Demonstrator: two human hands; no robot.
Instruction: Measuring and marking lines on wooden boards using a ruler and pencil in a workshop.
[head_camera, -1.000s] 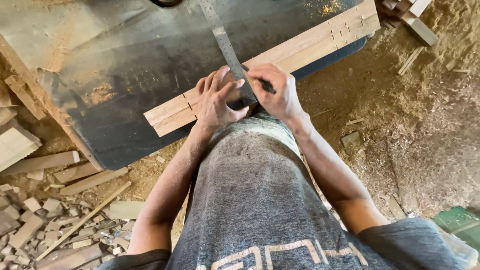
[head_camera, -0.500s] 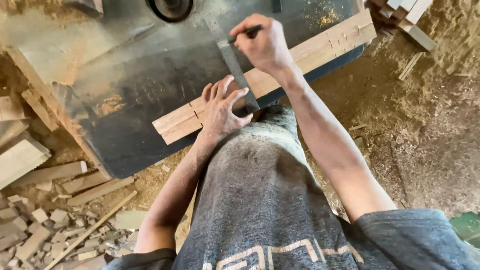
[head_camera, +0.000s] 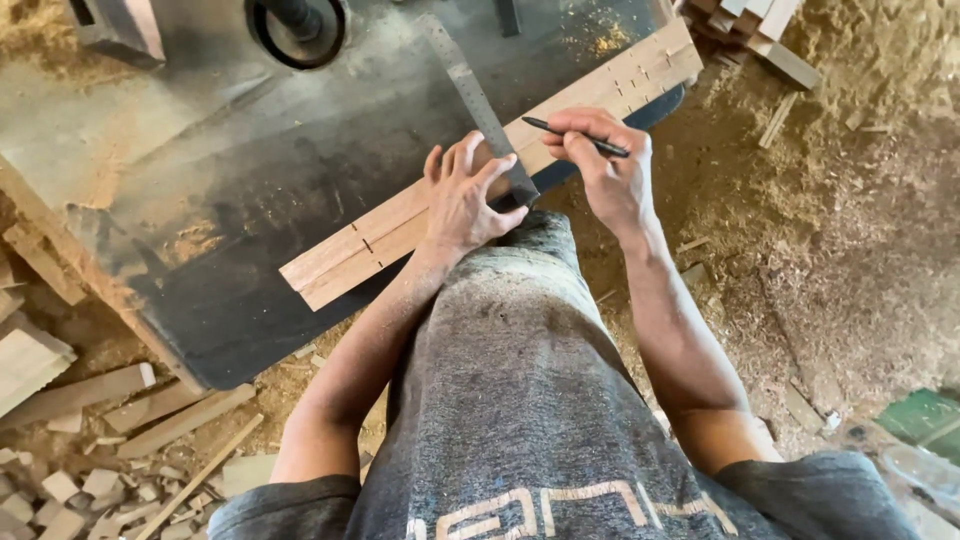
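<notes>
Two long wooden strips (head_camera: 345, 245) with small notches lie side by side along the near edge of a dark metal machine table (head_camera: 250, 170). A metal try square (head_camera: 475, 90) lies across them. My left hand (head_camera: 468, 200) presses flat on the square and the strips, fingers spread. My right hand (head_camera: 600, 165) grips a dark pencil (head_camera: 570, 135), its tip resting on the wood just right of the square's blade.
A round machine part (head_camera: 298, 25) sits at the table's far edge. Wood offcuts (head_camera: 90, 440) lie heaped on the floor at the left. More wooden blocks (head_camera: 760, 35) are stacked at the top right. Sawdust (head_camera: 840, 220) covers the ground on the right.
My right hand, raised over the square's blade half a second ago, has come back down to the wood beside the square. The left hand stays on the square.
</notes>
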